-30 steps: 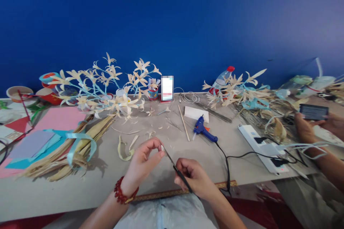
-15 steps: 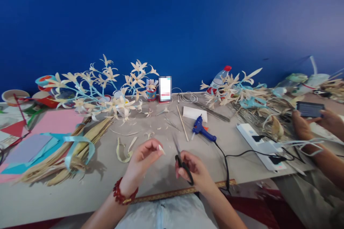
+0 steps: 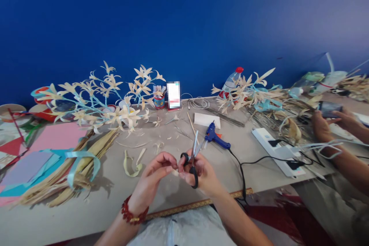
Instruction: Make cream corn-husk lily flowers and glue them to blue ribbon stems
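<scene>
Seen from my remote post, the left hand (image 3: 157, 168) bends inward at the lower centre of the frame, wrist ringed by a red bead bracelet (image 3: 134, 212), its fingers curled and its grip narrowed to a pinch of thumb and forefinger on a pale sliver (image 3: 174, 172). I see the right hand (image 3: 203, 173) rise from the lower right to meet it, knuckles turned up, its grip holding black-handled scissors (image 3: 194, 163) with the blades slightly parted and pointing toward the top of the frame. The sliver lies between the two sets of fingertips, over the near part of the desk (image 3: 72, 225); whether the right fingertips touch it, I cannot tell. A second ago on my feed, the blades slanted up to the left fingertips; half a second ago the scissors stood apart from the sliver, blurred. Now the hands are close together and the scissors stand more upright within the right hand. The blue glue gun (image 3: 216, 137), right of centre, lies on the desk as before, and at the right edge a co-worker's hands (image 3: 323, 128) again hold a phone (image 3: 330, 109), its screen now tilted differently.
</scene>
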The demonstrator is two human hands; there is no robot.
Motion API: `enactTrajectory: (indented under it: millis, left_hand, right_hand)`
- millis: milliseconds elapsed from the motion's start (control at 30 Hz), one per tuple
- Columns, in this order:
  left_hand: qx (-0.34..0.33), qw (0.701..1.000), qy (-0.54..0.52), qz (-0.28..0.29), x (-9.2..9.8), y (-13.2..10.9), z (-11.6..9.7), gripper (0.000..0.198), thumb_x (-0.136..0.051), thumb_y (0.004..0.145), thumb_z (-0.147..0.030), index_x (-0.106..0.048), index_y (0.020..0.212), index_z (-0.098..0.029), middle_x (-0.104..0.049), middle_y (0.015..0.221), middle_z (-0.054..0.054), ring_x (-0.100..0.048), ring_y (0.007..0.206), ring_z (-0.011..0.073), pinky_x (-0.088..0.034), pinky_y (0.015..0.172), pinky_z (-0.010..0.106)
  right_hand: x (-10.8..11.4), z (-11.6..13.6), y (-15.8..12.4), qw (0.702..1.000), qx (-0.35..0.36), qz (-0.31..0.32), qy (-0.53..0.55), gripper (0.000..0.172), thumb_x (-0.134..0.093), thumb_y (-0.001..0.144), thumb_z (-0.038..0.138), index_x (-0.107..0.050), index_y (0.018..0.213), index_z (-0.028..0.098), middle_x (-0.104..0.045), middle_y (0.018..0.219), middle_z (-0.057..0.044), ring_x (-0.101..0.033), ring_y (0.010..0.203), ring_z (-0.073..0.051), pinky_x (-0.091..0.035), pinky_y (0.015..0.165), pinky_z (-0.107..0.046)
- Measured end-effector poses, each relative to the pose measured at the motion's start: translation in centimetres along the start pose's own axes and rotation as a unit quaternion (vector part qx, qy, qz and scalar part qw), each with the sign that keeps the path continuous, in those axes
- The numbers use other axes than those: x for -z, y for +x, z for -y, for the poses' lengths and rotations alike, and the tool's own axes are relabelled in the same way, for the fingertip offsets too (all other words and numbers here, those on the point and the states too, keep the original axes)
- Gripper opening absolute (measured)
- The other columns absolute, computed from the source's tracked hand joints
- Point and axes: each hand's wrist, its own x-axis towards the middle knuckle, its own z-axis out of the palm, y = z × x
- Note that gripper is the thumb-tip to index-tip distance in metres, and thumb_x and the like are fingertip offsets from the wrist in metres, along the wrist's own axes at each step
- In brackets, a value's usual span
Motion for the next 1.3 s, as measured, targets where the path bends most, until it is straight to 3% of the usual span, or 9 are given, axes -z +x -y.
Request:
enactTrajectory:
  millis: [133, 367, 567, 767, 900, 1300]
  left_hand:
    - [0.001, 0.995, 0.084, 0.051, 0.6, 0.0, -0.8, 0.009, -0.061, 0.084, -0.025, -0.061, 0.079, -0.017, -0.058, 0.080, 0.003, -0.052, 0.079, 0.0178, -0.038, 0.074, 0.027]
    - [-0.032, 0.981, 0.172, 0.085, 0.9, 0.1, -0.7, 0.011, -0.064, 0.082, -0.025, -0.062, 0.074, -0.018, -0.057, 0.078, 0.002, -0.051, 0.079, 0.0172, -0.037, 0.076, 0.028]
    - [0.011, 0.997, 0.072, -0.014, 0.6, -0.1, 0.3, 0.012, -0.069, 0.079, -0.026, -0.062, 0.076, -0.017, -0.057, 0.071, 0.000, -0.048, 0.066, 0.0127, -0.037, 0.064, 0.023]
    - [-0.042, 0.992, 0.022, -0.114, -0.3, 0.4, -0.1, 0.012, -0.071, 0.077, -0.026, -0.063, 0.075, -0.018, -0.061, 0.073, 0.001, -0.055, 0.070, 0.0138, -0.043, 0.069, 0.024]
    - [-0.055, 0.991, 0.013, -0.121, -0.7, 0.7, -0.1, 0.009, -0.070, 0.077, -0.025, -0.064, 0.076, -0.018, -0.062, 0.074, 0.001, -0.056, 0.071, 0.0145, -0.044, 0.071, 0.025]
    - [-0.077, 0.989, -0.047, -0.113, -1.0, 0.8, 0.0, 0.009, -0.063, 0.081, -0.017, -0.060, 0.073, -0.018, -0.055, 0.078, 0.001, -0.049, 0.076, 0.0138, -0.039, 0.074, 0.024]
  right_hand:
    - [0.4, 0.4, 0.3, 0.999, -0.040, 0.037, -0.003, 0.029, -0.076, 0.062, 0.020, -0.054, 0.081, 0.021, -0.060, 0.072, 0.003, -0.055, 0.061, -0.012, -0.043, 0.057, -0.024]
    - [0.6, 0.0, 1.2, 1.000, -0.027, 0.016, 0.001, 0.031, -0.078, 0.066, 0.028, -0.056, 0.086, 0.021, -0.060, 0.078, 0.001, -0.056, 0.067, -0.012, -0.042, 0.058, -0.022]
    - [0.2, 0.1, 0.6, 0.997, 0.012, -0.061, -0.055, 0.038, -0.075, 0.071, 0.047, -0.056, 0.088, 0.019, -0.061, 0.082, -0.002, -0.053, 0.071, -0.014, -0.041, 0.064, -0.025]
    - [0.2, -2.4, -2.0, 0.991, 0.002, 0.002, -0.133, 0.048, -0.062, 0.076, 0.065, -0.052, 0.076, 0.018, -0.054, 0.069, -0.001, -0.048, 0.063, -0.014, -0.036, 0.057, -0.025]
    - [-0.2, -3.4, -2.8, 0.990, -0.017, 0.013, -0.143, 0.050, -0.064, 0.074, 0.067, -0.050, 0.076, 0.019, -0.052, 0.069, 0.001, -0.044, 0.061, -0.012, -0.034, 0.055, -0.023]
    - [-0.4, -2.9, -2.5, 0.985, -0.016, 0.038, -0.168, 0.055, -0.061, 0.070, 0.073, -0.050, 0.071, 0.019, -0.043, 0.061, 0.004, -0.037, 0.057, -0.011, -0.027, 0.052, -0.023]
